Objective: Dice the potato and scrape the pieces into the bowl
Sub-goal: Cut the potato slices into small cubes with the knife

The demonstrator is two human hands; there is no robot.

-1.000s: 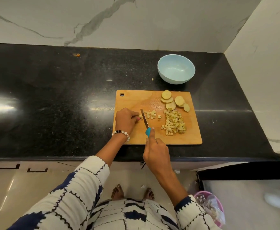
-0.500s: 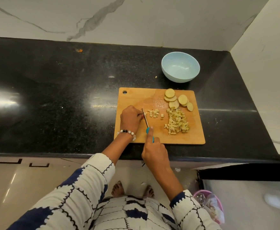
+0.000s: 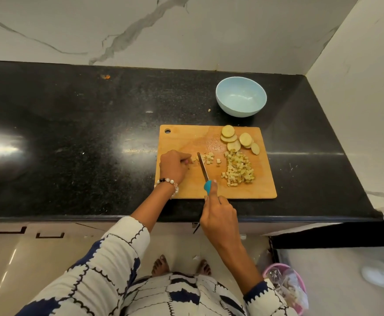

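Potato strips (image 3: 194,158): pinched by left hand (image 3: 174,166) fingers on cutting board (image 3: 182,142).
Knife (image 3: 203,168): gripped by right hand (image 3: 218,216), blade among dice.

Potato strip (image 3: 193,159) mostly under left hand (image 3: 174,166); bin (image 3: 286,286) contents blurred

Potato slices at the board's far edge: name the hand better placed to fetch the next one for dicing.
Left. The right hand is occupied gripping the knife, while the left hand only pinches the last small pieces and could let go and reach the slices.
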